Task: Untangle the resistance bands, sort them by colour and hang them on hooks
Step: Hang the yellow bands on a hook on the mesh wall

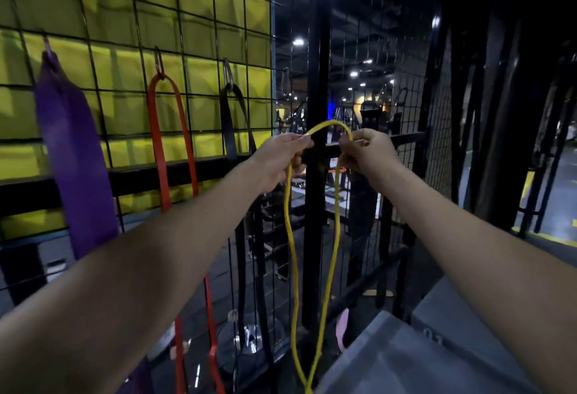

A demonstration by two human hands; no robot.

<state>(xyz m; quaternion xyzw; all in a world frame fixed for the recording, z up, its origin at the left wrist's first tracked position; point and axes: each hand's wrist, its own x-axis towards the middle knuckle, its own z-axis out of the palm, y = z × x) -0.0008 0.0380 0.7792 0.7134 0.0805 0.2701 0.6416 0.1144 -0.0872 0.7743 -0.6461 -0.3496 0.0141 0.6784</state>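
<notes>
Three bands already hang on the grid at my ten and eleven o'clock: a purple band, an orange band and a black band, each on its own hook. One more, the yellow band, is in my hands, dead ahead at twelve o'clock.

My left hand pinches its top at the left end of a small arch; my right hand pinches the other end, fingers curled round it. Both hands are level, near each other but apart, and the arch stands up between them. Below, the band's two strands drop almost straight down to six o'clock and run out of view at the bottom, so its long axis is vertical and it looks free of knots.

Next, I judge, comes the hanging. I cannot make out a free hook on the dark mesh in front of me; the taken hooks lie toward ten and eleven o'clock. My left hand is nearer that side, so the arch would have to travel up and left, opening first.
</notes>
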